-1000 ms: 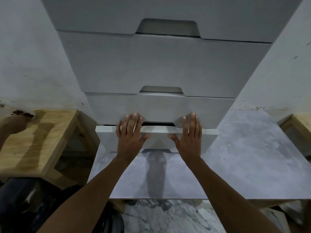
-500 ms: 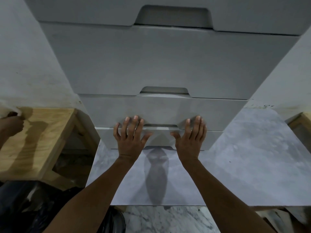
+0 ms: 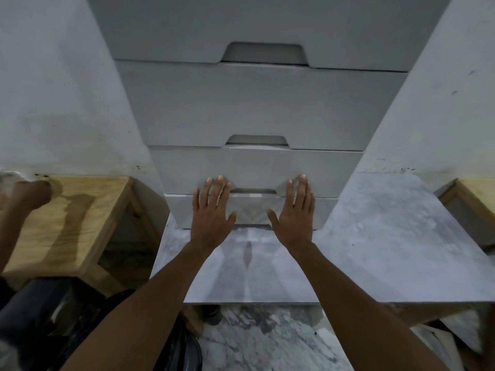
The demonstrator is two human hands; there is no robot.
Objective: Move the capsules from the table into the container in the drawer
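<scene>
Left hand [image 3: 211,212], right hand [image 3: 294,212], flat, fingers spread

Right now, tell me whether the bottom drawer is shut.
Shut, or nearly: the bottom drawer front sits about flush under the drawer above, both palms flat on it.

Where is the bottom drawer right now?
In the head view, centre: the bottom drawer sits pushed in under the stack, on the grey table, both hands flat against its front.

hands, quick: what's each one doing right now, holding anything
left hand: open, flat on the bottom drawer front, holding nothing
right hand: open, flat on it, holding nothing
</scene>
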